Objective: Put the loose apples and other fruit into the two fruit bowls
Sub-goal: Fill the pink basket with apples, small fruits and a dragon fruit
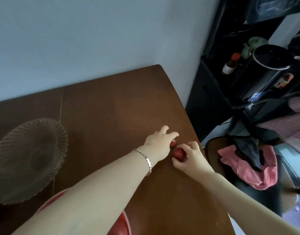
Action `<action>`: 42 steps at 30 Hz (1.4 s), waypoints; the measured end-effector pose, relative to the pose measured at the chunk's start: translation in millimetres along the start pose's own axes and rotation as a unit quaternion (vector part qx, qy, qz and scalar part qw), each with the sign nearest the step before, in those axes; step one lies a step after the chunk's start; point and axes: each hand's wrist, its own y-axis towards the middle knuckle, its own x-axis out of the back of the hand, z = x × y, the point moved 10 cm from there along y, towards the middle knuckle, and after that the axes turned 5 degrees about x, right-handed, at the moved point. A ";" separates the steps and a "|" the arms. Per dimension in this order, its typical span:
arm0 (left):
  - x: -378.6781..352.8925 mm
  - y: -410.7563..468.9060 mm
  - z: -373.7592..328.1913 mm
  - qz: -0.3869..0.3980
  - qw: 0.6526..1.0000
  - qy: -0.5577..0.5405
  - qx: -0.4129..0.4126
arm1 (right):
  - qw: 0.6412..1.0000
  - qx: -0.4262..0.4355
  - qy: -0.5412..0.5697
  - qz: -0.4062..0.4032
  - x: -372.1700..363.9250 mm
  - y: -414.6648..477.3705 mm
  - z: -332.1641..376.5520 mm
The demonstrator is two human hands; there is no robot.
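Picking up is the step I'm on, out by the right edge of the table [112,102]. My right hand [191,156] has fingers and thumb curled round the near apple [178,154], which sits on the wood close to that edge. My left hand [160,141], the one with the bracelet [146,160], lies over the far apple [173,142] with fingers spread and fairly straight. I see no grip on it, and most of that fruit is hidden under the palm. The two apples lie just beside each other, and neither is in a bowl yet. The glass bowl [27,158] stands well off to the left and looks empty. The red bowl [123,224] is close to me, mostly hidden under my left forearm. Next, I judge, the left must close on its apple. Then both lift clear and carry leftward to a bowl, setting down gently on the glass.
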 end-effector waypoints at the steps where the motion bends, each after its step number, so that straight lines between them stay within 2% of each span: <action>1: -4.6 4.3 -3.1 0.009 1.000 0.017 -0.006 | 0.999 -0.004 0.046 -0.002 2.0 -1.9 -0.1; 4: -12.0 9.7 -8.5 0.013 0.999 0.039 -0.013 | 0.977 -0.039 0.211 0.001 3.9 -9.0 -5.5; 8: -10.2 -3.8 2.4 0.017 0.998 0.010 0.061 | 0.878 -0.099 0.463 0.065 -15.6 -24.1 -1.9; 11: 6.5 -37.4 20.8 -0.015 0.992 -0.057 0.111 | 0.825 -0.092 0.553 0.080 -20.0 -35.9 19.1; 13: 19.9 -70.0 31.8 -0.050 0.992 -0.060 0.099 | 0.790 -0.092 0.600 0.088 -23.1 -44.4 38.3; 14: 25.6 -90.2 37.7 -0.069 0.992 -0.061 0.088 | 0.788 -0.092 0.602 0.094 -25.2 -50.4 49.2; 20: 44.0 -205.2 86.8 -0.165 0.965 -0.188 0.073 | 0.865 -0.089 0.484 0.101 -36.9 -85.7 112.1; 26: 22.8 -288.4 143.7 -0.232 0.928 -0.275 0.093 | 0.881 -0.085 0.453 0.110 -63.0 -128.4 158.8; 30: 12.1 -293.1 135.7 -0.225 0.956 -0.183 0.042 | 0.907 -0.107 0.399 0.084 -75.1 -154.4 162.0; 35: -0.5 -280.1 104.3 -0.158 0.986 -0.036 -0.050 | 0.936 -0.087 0.339 0.036 -74.8 -174.8 168.2; 39: -6.5 -276.9 106.6 -0.141 0.989 0.022 -0.031 | 0.949 -0.064 0.308 -0.011 -73.9 -181.7 176.1; 42: -9.7 -279.1 104.1 -0.135 0.990 0.034 -0.032 | 0.970 -0.033 0.238 -0.040 -74.0 -184.5 182.9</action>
